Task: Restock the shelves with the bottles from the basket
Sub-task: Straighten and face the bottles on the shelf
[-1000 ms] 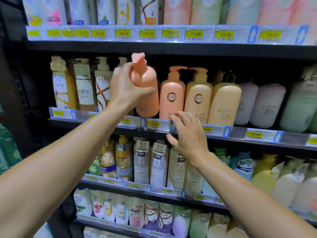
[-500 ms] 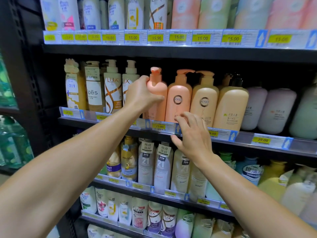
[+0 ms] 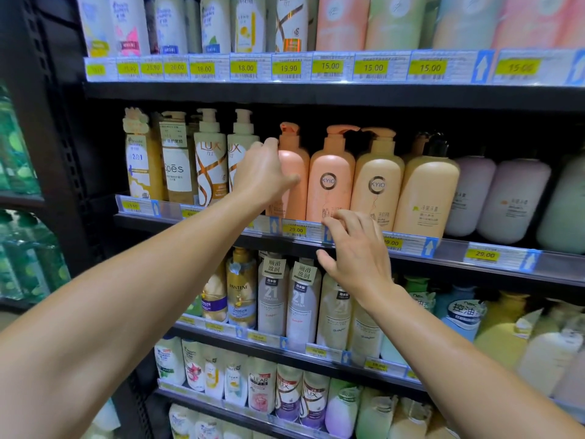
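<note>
On second shelf (image 3: pixel 316 245): left hand (image 3: pixel 266 172) grip wraps pink pump bottle (image 3: pixel 292 172); right hand (image 3: pixel 357 251) fingers spread, loose, holding nothing.

A peach pump bottle (image 3: pixel 292 179) is being gripped by the left hand (image 3: pixel 264 172) on the second shelf (image 3: pixel 506 264), upright beside a matching KYIO bottle (image 3: pixel 330 185). The right hand (image 3: pixel 356 251) is being held, fingers loosely curled, against the price strip (image 3: pixel 296 230).
</note>
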